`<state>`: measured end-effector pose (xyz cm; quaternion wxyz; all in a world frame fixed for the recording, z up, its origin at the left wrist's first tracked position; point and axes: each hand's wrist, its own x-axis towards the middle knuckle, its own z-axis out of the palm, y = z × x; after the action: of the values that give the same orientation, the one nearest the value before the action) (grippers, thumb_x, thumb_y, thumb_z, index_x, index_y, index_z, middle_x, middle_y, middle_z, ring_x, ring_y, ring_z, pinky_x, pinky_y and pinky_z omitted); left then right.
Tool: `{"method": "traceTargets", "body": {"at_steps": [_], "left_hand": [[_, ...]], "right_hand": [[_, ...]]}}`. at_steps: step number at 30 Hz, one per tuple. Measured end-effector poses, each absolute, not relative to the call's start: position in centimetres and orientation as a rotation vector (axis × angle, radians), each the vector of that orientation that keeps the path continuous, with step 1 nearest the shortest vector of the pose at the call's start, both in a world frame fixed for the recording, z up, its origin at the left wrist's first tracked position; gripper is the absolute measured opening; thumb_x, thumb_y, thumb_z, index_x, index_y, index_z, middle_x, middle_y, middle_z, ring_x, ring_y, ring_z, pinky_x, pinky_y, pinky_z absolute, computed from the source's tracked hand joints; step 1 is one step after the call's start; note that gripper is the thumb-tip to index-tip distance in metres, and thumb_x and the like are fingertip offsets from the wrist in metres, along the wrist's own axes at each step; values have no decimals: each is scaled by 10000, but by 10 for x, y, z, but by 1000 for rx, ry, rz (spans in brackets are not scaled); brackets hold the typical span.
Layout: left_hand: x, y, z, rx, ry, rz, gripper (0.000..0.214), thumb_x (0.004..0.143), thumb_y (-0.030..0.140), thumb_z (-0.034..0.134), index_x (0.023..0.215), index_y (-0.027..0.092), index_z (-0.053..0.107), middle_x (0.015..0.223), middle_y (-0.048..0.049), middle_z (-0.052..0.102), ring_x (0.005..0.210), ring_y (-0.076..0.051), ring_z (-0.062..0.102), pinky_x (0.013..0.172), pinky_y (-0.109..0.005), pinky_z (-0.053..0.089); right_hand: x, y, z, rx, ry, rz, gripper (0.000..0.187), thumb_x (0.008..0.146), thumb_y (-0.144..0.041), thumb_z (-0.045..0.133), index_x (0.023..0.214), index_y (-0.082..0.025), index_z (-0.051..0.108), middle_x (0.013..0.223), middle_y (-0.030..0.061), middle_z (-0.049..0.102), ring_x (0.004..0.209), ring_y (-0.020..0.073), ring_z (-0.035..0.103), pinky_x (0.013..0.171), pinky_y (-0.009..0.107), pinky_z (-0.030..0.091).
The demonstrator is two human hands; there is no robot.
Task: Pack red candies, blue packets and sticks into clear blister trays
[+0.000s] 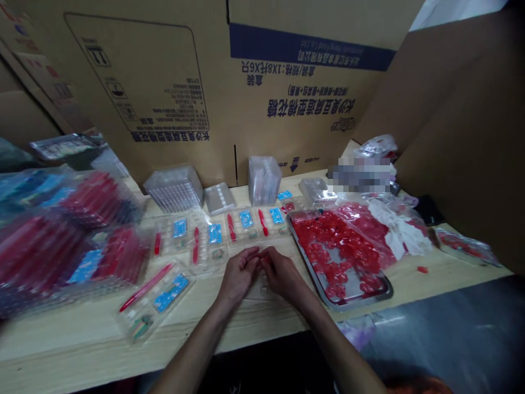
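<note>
My left hand (239, 276) and my right hand (284, 275) meet over the middle of the table, fingertips pinched together. Whatever they hold, if anything, is too small or hidden to make out. Just beyond them lie clear plastic trays (204, 267) with compartments. A red pen-like stick (196, 245) and a blue packet (215, 233) sit in one, and the others hold similar pieces. Close to my right hand stands a metal tray (322, 290), with small red plastic-looking pieces (337, 241) heaped in it. One filled clear tray (155, 301) lies at an angle to the left of my left hand.
Filled clear packs (45, 251) are piled at the left, blurred. Stacks of clear plastic trays (175, 189) stand against a large cardboard box (164, 82). Plastic bags and white crumpled material (404, 232) lie behind the metal tray. The table's front edge runs close to my body.
</note>
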<state>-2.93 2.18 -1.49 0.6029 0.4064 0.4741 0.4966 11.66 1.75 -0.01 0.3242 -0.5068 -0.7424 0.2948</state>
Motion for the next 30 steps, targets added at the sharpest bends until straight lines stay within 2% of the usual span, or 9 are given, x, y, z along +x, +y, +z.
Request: {"method": "traceTargets", "body": {"at_steps": [4,8,11,14,16,21,24,27,30], "left_hand": [[-35,25,-23,1176,1163,1059,377,784,216,648,1153,154,695,1157,-121,725,1006,-251,690,928,-401,524],[-36,24,-23,1333,1217,1008,422,752,118,600,1161,161,697,1218,-122,700,1061,-267,676,978,-423,501],[-35,23,-21,1213,1213,1040,415,743,126,615,1152,145,687,1154,-131,726,976,-251,705,900,-390,542],[-33,25,-21,1054,1186,1067,318,780,212,632,1079,125,697,997,-126,766,839,-219,724,815,-353,560],[-33,25,-20,1034,1201,1067,289,795,247,630,1041,122,715,970,-121,770,822,-213,722,809,-347,557],[-35,23,-13,1303,1269,1050,359,773,136,553,1071,173,750,1108,-75,750,1007,-232,699,959,-378,503],[-33,19,-9,1419,1310,1035,412,761,107,518,1088,198,753,1103,-52,752,1044,-240,691,995,-388,481],[-32,18,-9,1374,1363,1069,364,766,150,562,1070,184,758,1055,-66,765,986,-245,706,954,-380,498],[-31,19,-12,1163,1341,1139,306,736,233,669,1016,155,763,947,-86,778,832,-228,714,814,-339,531]], "right_hand": [[116,17,3,-1402,-2121,708,116,924,-116,453,999,-166,527,908,69,685,819,195,647,680,266,399],[111,12,7,-1526,-2202,627,126,955,-119,428,1011,-166,531,958,85,666,861,204,633,696,280,391],[107,7,8,-1585,-2175,571,126,963,-119,423,1040,-158,515,995,96,640,890,206,622,701,282,396],[105,5,8,-1586,-2152,570,113,974,-125,412,1047,-154,494,978,89,634,890,204,622,707,283,400],[105,6,6,-1589,-2159,575,112,989,-143,397,1050,-156,490,971,84,640,869,202,628,699,287,396],[104,8,4,-1622,-2184,573,121,987,-149,399,1047,-151,505,962,84,660,856,208,644,685,291,379],[101,9,4,-1669,-2154,541,120,973,-145,416,1037,-151,518,930,81,672,831,210,650,664,288,359],[99,11,2,-1695,-2102,528,106,941,-123,445,980,-157,538,887,78,682,812,210,655,652,281,348],[102,16,-2,-1647,-2023,556,122,911,-103,445,891,-170,545,838,74,685,789,209,661,652,274,357]]}}
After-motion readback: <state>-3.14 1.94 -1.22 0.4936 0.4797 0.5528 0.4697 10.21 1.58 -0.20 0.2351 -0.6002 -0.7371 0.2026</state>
